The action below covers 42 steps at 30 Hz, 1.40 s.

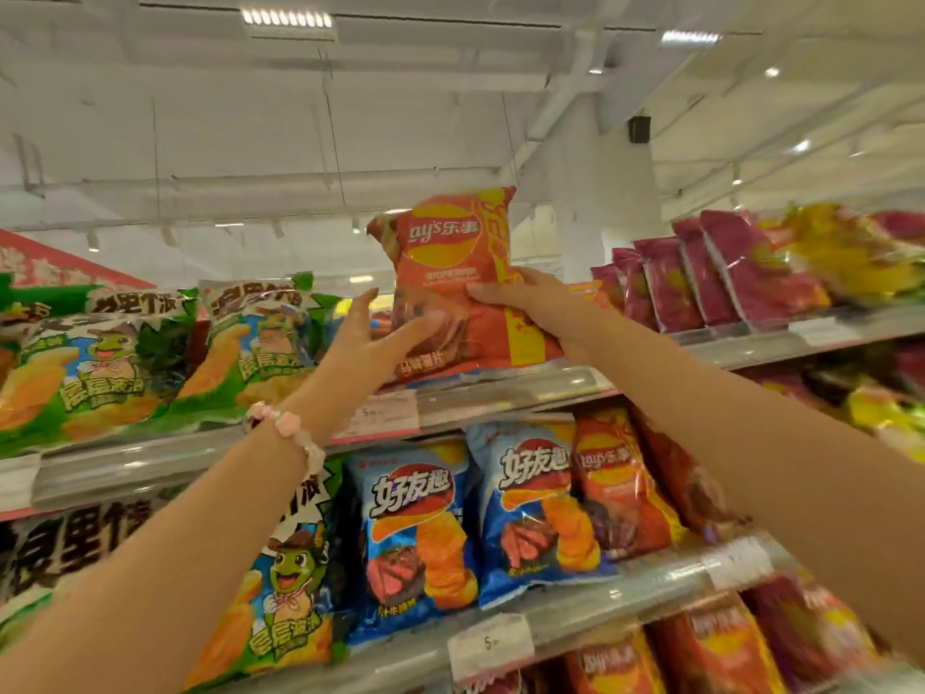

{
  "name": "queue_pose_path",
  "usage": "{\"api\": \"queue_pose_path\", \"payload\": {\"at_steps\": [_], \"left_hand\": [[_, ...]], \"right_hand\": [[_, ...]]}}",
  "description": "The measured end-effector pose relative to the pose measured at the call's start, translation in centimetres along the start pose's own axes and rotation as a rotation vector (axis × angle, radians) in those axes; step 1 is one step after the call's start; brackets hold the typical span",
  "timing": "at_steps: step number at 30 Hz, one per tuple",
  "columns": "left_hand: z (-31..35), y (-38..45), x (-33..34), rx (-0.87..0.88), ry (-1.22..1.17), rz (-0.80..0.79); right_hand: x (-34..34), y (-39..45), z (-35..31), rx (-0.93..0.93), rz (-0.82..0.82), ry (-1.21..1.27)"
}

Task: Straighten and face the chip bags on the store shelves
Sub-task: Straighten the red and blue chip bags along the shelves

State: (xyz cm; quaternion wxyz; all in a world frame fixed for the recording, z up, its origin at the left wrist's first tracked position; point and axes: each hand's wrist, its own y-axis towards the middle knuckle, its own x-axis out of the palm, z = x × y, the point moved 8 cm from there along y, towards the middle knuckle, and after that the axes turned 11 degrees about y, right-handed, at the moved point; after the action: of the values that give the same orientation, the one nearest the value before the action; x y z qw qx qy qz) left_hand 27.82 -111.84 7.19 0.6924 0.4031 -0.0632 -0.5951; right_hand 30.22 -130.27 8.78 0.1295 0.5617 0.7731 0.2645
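An orange Lay's chip bag (453, 273) stands upright on the top shelf (500, 393), its front facing me. My left hand (373, 338) holds its lower left corner, thumb across the front and fingers behind. My right hand (530, 298) grips its right side, thumb on the front. Green chip bags (125, 363) lean along the same shelf to the left. Purple bags (701, 278) stand in a row to the right.
The shelf below carries blue chip bags (415, 538), an orange Lay's bag (620, 483) and a green bag (290, 583). Price tags (385, 415) clip to the shelf rails. More orange bags (711, 648) fill the lowest shelf. A pink bracelet (290, 428) circles my left wrist.
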Motion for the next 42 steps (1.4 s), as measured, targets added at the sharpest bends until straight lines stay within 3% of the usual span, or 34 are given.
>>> {"api": "queue_pose_path", "payload": {"at_steps": [5,9,12,18,23,31,37,42], "left_hand": [[2.2,1.2,7.7,-0.034,-0.105,-0.111],[5.1,2.4,14.4,0.032,-0.237,-0.131],[7.1,3.6,19.0,0.080,-0.220,-0.051],[8.8,6.4,26.2,0.152,-0.074,0.216],[9.7,9.8,29.9,0.139,0.021,0.222],[8.5,11.7,32.0,0.178,0.258,0.041],[7.6,12.5,31.5,0.152,0.370,0.025],[7.1,13.0,31.9,0.126,0.413,-0.002]], "right_hand": [[-7.7,-0.8,-1.4,-0.045,0.019,0.080],[-13.5,-1.4,-2.7,-0.056,-0.068,0.068],[-18.3,-2.0,-3.7,-0.096,-0.102,-0.021],[-28.7,-2.0,-5.4,-0.284,0.144,-0.458],[-31.7,-1.6,-3.6,-0.213,-0.039,-0.572],[-34.1,-1.3,-1.1,-0.234,0.097,-0.962],[-34.4,0.1,-0.6,-0.093,0.171,-1.010],[-34.5,0.2,-0.9,-0.185,0.275,-1.017]]}}
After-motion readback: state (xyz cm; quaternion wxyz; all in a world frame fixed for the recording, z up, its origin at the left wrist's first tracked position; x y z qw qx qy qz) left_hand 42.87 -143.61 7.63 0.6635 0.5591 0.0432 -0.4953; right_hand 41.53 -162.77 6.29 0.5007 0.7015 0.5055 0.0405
